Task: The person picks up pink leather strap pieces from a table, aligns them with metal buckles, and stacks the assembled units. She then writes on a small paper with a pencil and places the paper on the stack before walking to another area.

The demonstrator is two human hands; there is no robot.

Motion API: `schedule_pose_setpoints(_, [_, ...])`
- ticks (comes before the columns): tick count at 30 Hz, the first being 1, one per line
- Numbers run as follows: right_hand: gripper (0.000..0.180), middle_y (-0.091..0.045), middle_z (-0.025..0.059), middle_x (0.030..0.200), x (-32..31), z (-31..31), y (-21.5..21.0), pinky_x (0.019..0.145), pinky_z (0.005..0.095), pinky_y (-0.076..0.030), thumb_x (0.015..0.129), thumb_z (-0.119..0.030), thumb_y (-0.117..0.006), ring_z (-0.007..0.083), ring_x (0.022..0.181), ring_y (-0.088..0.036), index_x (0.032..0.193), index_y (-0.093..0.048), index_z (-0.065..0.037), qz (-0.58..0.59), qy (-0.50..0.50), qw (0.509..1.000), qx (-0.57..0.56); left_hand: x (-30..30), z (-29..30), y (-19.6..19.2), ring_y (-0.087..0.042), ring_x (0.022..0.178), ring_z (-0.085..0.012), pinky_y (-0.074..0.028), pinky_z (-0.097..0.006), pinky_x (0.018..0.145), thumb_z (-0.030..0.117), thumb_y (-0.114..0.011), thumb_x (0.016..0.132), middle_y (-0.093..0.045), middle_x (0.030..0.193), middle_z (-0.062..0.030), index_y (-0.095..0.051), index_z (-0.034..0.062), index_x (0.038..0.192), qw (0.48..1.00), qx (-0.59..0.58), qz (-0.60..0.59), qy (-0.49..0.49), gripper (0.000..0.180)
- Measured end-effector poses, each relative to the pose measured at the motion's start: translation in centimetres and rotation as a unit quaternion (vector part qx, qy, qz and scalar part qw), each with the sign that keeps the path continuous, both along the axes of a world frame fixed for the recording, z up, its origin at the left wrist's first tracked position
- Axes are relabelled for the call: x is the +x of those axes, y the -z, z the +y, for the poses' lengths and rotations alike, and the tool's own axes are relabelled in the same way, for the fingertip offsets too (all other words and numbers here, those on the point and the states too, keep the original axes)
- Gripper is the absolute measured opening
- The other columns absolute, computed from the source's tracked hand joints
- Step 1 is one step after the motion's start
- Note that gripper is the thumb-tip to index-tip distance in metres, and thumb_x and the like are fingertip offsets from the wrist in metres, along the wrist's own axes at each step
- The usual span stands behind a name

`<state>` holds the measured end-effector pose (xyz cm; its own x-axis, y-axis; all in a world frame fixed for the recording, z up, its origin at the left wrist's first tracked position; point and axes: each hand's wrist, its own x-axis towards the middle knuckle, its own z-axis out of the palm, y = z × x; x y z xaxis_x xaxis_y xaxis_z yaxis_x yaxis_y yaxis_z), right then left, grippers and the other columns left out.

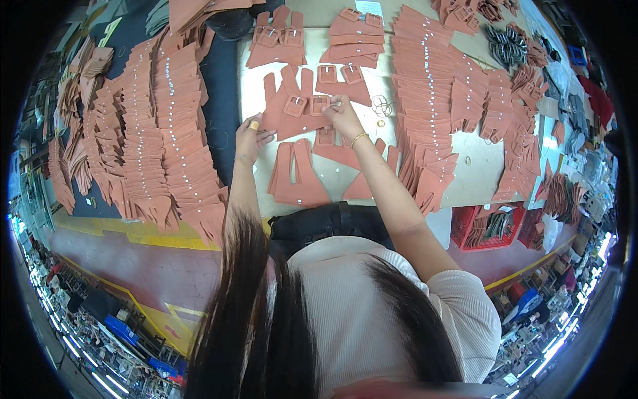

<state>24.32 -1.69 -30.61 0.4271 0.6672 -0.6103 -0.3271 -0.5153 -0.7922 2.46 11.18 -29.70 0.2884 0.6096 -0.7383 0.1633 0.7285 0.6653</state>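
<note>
In front of me lies a coral-coloured cut piece with strap-like tabs (pixel 290 124), overlapped with others like it. Two covered square buckles, a left buckle (pixel 295 105) and a right buckle (pixel 320 105), sit on it. My right hand (pixel 345 120) has its fingers pinched at the edge of the right buckle. My left hand (pixel 248 141), a yellow wrap on one finger, is beside the left edge of the piece, fingers apart. Nearer me lies another coral piece with two tabs (pixel 297 179); a buckled piece (pixel 337 150) is partly under my right forearm.
Long overlapping rows of coral pieces flank me, a left row (pixel 174 126) and a right row (pixel 425 86). More buckled pieces (pixel 278 36) lie at the back. Thin rings (pixel 381 105) rest right of my hand. A red crate (pixel 488 227) stands at the lower right.
</note>
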Motion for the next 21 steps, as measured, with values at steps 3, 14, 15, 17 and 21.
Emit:
schedule_pose_setpoints(3, [0.04,-0.059,0.009,0.103,0.6,-0.1,-0.7,0.064,0.0303,-0.058,0.087,-0.012,-0.062,0.0145,0.082,-0.061,0.119,-0.038,-0.004,0.043,0.003,0.999,-0.004,0.9,0.3,-0.7,-0.068,0.081,-0.0214,-0.056,-0.029,0.068,0.023,-0.058,0.093,-0.065,0.099,-0.0116,-0.052,-0.0006,0.121,0.995,0.024,0.068,0.071,0.038])
schedule_pose_setpoints(14, [0.039,-0.059,0.0092,0.107,-0.7,-0.4,-1.6,0.084,0.0357,-0.05,0.088,-0.01,-0.06,0.0199,0.095,-0.059,0.123,-0.043,-0.007,0.033,-0.092,0.995,0.034,2.5,3.7,-8.2,-0.065,0.08,-0.0366,-0.05,-0.044,0.072,0.01,-0.054,0.083,-0.065,0.085,-0.0227,-0.063,0.0088,0.107,0.78,0.488,0.283,0.271,0.026])
schedule_pose_setpoints(15, [0.038,-0.058,0.0104,0.109,-1.1,-0.2,-1.6,0.086,0.036,-0.049,0.087,-0.01,-0.06,0.0222,0.096,-0.059,0.122,-0.045,-0.007,-0.103,-0.114,0.988,0.023,2.4,4.2,-9.7,-0.065,0.08,-0.0362,-0.05,-0.043,0.072,0.01,-0.054,0.082,-0.065,0.085,-0.0227,-0.063,0.0095,0.108,0.781,0.517,0.249,0.248,0.027])
schedule_pose_setpoints(17, [0.036,-0.057,0.0127,0.112,-1.7,0.1,-1.5,0.09,0.0366,-0.046,0.086,-0.01,-0.06,0.0268,0.098,-0.059,0.12,-0.05,-0.006,-0.366,-0.148,0.917,-0.059,2.0,5.2,-12.3,-0.068,0.079,-0.031,-0.053,-0.039,0.07,0.01,-0.054,0.086,-0.069,0.092,-0.0166,-0.063,0.0076,0.11,0.763,0.529,0.278,0.247,0.025])
schedule_pose_setpoints(21, [0.028,-0.056,0.0143,0.113,-0.3,-0.5,-0.8,0.088,0.0354,-0.048,0.085,-0.012,-0.061,0.0261,0.096,-0.06,0.112,-0.059,-0.003,-0.297,-0.096,0.95,0.013,0.4,6.1,-13.4,-0.068,0.08,-0.0218,-0.057,-0.031,0.068,0.01,-0.054,0.092,-0.067,0.102,-0.0076,-0.06,0.0052,0.115,0.949,0.303,0.049,0.07,0.024])
